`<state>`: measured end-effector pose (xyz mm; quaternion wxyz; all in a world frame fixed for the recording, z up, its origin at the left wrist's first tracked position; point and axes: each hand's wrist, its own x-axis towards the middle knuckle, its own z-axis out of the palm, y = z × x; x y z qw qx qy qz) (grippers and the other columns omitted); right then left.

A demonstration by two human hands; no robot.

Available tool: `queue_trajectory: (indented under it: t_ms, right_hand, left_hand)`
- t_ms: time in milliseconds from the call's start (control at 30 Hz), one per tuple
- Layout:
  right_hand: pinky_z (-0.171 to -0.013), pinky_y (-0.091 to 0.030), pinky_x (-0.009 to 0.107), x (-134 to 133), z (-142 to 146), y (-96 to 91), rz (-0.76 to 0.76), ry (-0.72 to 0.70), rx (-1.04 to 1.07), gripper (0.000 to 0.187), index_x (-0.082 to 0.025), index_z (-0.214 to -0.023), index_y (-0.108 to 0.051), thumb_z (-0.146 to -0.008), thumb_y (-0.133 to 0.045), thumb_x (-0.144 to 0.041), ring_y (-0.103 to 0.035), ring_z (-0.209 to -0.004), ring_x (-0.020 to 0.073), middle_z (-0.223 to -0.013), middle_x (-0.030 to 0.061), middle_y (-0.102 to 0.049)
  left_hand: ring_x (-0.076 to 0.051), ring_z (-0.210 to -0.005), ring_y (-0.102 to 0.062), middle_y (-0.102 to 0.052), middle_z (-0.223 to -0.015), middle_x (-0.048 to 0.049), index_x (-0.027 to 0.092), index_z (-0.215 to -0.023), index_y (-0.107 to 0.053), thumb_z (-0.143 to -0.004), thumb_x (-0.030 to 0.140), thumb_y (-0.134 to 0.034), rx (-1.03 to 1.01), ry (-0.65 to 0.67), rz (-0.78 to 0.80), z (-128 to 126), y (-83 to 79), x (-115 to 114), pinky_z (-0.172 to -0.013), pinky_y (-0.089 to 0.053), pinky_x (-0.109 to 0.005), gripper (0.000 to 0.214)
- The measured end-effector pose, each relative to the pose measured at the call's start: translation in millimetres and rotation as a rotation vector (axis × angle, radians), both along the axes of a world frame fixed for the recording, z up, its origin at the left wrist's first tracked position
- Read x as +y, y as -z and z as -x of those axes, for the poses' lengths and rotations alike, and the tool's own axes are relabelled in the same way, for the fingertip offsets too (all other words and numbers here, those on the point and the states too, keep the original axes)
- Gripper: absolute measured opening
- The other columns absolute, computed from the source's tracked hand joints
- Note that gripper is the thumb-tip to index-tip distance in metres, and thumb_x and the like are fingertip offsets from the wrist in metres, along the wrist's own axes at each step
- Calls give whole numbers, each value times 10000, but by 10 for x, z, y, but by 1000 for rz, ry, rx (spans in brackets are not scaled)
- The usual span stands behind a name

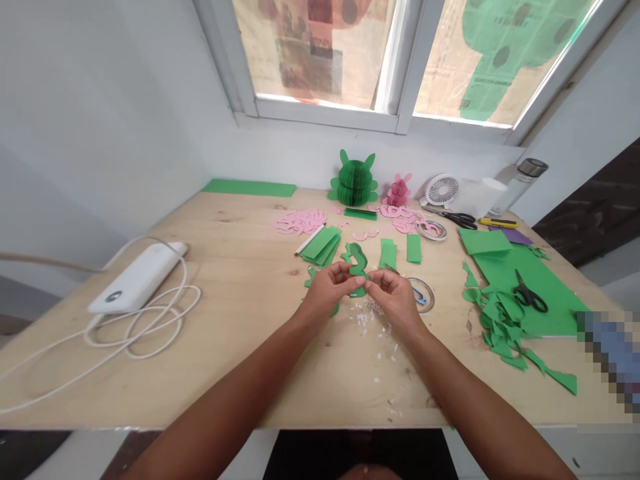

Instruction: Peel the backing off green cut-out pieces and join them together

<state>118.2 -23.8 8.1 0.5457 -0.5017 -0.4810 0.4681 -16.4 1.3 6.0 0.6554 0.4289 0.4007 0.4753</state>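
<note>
A curvy green paper cutout [358, 259] is held up over the table between my two hands. My left hand [329, 288] pinches its left side, fingers closed. From the right, the thumb and fingers of my right hand [393, 293] close on its lower edge. Under and beside my left hand lie more green cutouts, partly hidden. Tiny white paper bits [367, 317] are scattered on the table below my hands. A clear tape roll [429, 305] lies just right of my right hand, with a small blue object inside its ring.
Green strips [323, 247], pink scraps [303, 221] and a green paper honeycomb figure [355, 183] stand or lie beyond my hands. Rightward are black scissors [530, 293] on green sheets, green offcuts [500, 317] and a yellow cutter [497, 223]. A white power bank [137, 277] with looped cable is left.
</note>
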Motion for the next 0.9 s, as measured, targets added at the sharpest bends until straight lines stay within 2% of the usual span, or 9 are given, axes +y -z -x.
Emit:
queue_trajectory:
  t_ms: [167,400,700,800,900]
  right_hand:
    - [-520,-363,240,-4,-8,17,28,-31,-6,197,-164,-697,-626,-644,-685,-344,-498,-537,116,-614,-6,-603]
    - [-495,-328,231,-6,-3,2,74,-30,11,206,-155,-702,-622,-633,-688,-337,-458,-502,100,-580,-22,-568]
    - [-535,-364,237,-2,-9,-21,39,-35,9,187,-168,-653,-620,-668,-653,-351,-476,-536,110,-570,-25,-561]
    - [-542,-366,240,10,-15,-2,33,-21,26,166,-172,-639,-626,-658,-661,-334,-481,-548,114,-579,-22,-566]
    - [-544,-370,244,21,-29,15,48,-2,98,161,-179,-634,-625,-646,-669,-333,-483,-537,116,-565,-27,-563]
  left_hand:
    - [-100,-577,-551,-572,-593,39,165,-687,-564,-502,286,-792,-87,6,84,10,15,24,-551,-404,-220,317]
    - [-88,-539,-517,-517,-538,57,159,-619,-529,-521,282,-778,-10,-65,-19,-7,15,9,-544,-395,-219,294]
    - [-78,-537,-506,-511,-542,56,158,-607,-519,-536,260,-780,-49,-8,-2,-2,5,-2,-558,-405,-212,288]
    - [-84,-566,-529,-531,-575,50,161,-657,-548,-528,258,-791,-98,28,43,-4,-7,-11,-573,-421,-211,292]
    - [-108,-625,-567,-573,-641,26,168,-787,-596,-525,285,-801,-182,121,127,11,-29,-16,-627,-461,-245,353]
